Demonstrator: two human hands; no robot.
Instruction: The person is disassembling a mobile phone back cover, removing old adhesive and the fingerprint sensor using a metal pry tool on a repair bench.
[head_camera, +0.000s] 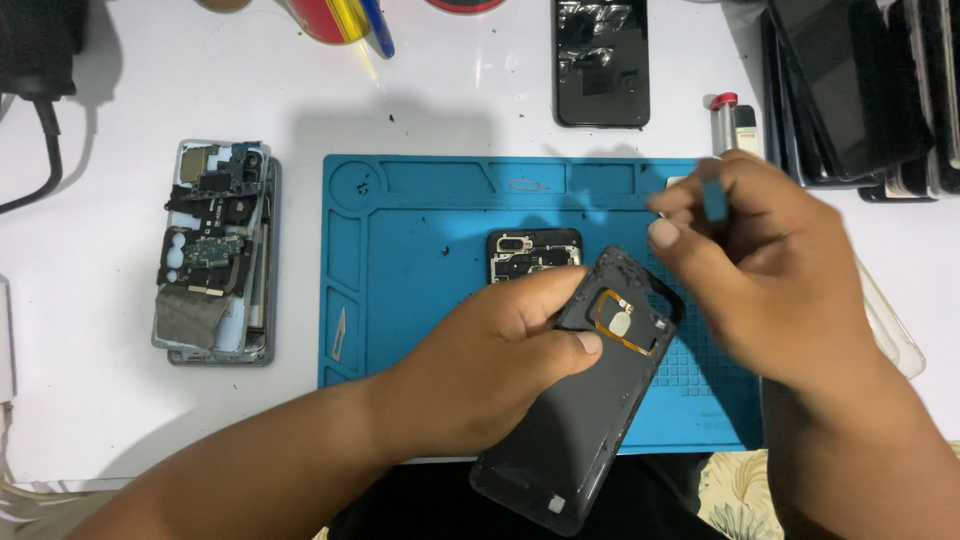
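The left hand (500, 350) grips a dark grey phone back cover (590, 400), thumb pressed on its inner face and fingers curled behind its edge. The cover is tilted, inner side up, with a round sensor on an orange flex (622, 322) just beside the thumb tip. The right hand (770, 270) hovers above the cover's upper end, thumb and forefinger pinched on a small blue tool (714, 200).

Under both hands lies a blue repair mat (420, 260) with shallow compartments along its top and left edges. The left-edge slot holds a thin pale pick (340, 335); a top slot holds a small metal part (522, 184). Just beyond the left hand's knuckles, on the mat, sits an opened phone body (533, 252), partly hidden by the cover.

Well to the left of the left hand rests another dismantled phone (215, 250), its circuit boards exposed. Beyond the right hand lie a black phone (601, 60), a small red-capped tube (726, 115), and a stack of dark phones (860, 90).
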